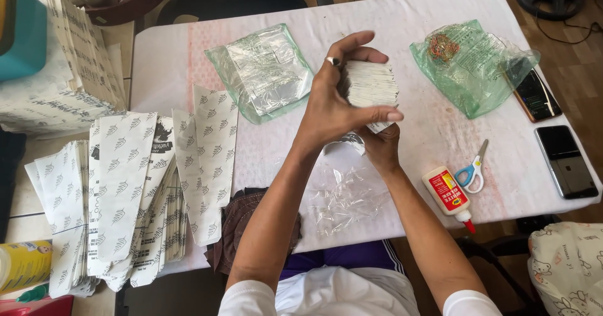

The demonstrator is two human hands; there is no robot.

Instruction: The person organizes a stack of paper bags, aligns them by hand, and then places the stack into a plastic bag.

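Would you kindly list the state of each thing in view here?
Paper stack: held above the table, both hands.
Left hand: gripping its side.
Right hand: supporting underneath.
Scissors: closed, flat.
Glue bottle: capped, lying down.
Phones: screens dark.
Green bag: open, crumpled.

Left hand and right hand clasp white paper stack above table; glue bottle, scissors nearby.

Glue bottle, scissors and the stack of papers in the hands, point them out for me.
glue bottle (446,192), head view, on its red label.
scissors (472,170), head view, on the blue handle loops.
stack of papers (372,83), head view, on the stack's top edges.
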